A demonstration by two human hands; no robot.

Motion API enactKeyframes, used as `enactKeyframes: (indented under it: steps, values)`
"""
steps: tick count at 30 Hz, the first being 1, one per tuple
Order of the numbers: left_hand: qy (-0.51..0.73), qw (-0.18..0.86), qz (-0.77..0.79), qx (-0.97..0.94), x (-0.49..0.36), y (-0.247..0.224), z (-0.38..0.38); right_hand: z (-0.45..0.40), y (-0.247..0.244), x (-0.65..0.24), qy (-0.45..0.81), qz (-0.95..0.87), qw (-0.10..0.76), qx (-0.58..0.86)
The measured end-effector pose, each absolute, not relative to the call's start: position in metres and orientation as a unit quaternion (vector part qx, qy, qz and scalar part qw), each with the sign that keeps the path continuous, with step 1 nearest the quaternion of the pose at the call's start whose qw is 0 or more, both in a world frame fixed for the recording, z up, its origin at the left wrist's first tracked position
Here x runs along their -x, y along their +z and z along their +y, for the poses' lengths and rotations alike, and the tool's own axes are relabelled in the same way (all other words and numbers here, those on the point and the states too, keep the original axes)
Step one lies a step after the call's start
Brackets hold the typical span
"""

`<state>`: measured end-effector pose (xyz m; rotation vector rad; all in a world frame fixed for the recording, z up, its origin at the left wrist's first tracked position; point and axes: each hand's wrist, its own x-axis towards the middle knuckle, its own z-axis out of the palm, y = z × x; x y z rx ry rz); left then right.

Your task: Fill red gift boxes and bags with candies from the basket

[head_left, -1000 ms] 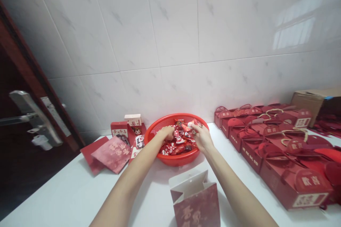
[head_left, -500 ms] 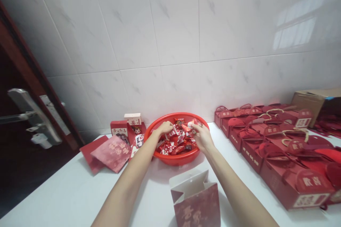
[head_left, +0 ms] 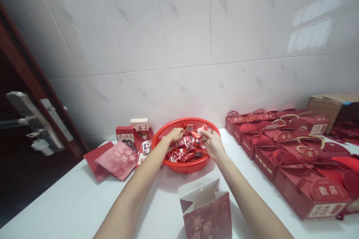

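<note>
Both hands are over a red plastic basket (head_left: 183,168) filled with wrapped candies (head_left: 186,154). My left hand (head_left: 176,134) reaches in at the basket's left side, its fingers curled down among the candies; what they pinch, if anything, is too small to make out. At the right side, my right hand (head_left: 212,142) is closed on a red-and-white wrapped candy (head_left: 199,132), held just above the pile. Between my forearms, nearer to me, a dark red paper gift bag (head_left: 206,216) stands upright with its top open.
Rows of red gift boxes (head_left: 286,153) with cord handles fill the right of the white table (head_left: 61,201). A cardboard box (head_left: 322,110) stands behind them. Flat red paper bags (head_left: 120,160) and small boxes (head_left: 125,133) lie left of the basket. A tiled wall rises behind; a door handle (head_left: 35,119) is left.
My left hand has shifted slightly right and deeper among the candies. The right hand stays nearly still with its candy.
</note>
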<state>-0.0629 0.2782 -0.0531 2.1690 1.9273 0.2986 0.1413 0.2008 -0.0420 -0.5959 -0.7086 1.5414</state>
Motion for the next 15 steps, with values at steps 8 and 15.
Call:
enactKeyframes:
  steps: [8,15]
  values:
    - [0.026,0.147,0.641,-0.753,0.056,-0.052,0.27,0.198,-0.04,-0.141,0.674,-0.307,0.622,0.254]
    - [0.064,0.164,0.644,-0.744,0.054,-0.048,0.266,0.196,-0.038,-0.139,0.677,-0.297,0.628,0.245]
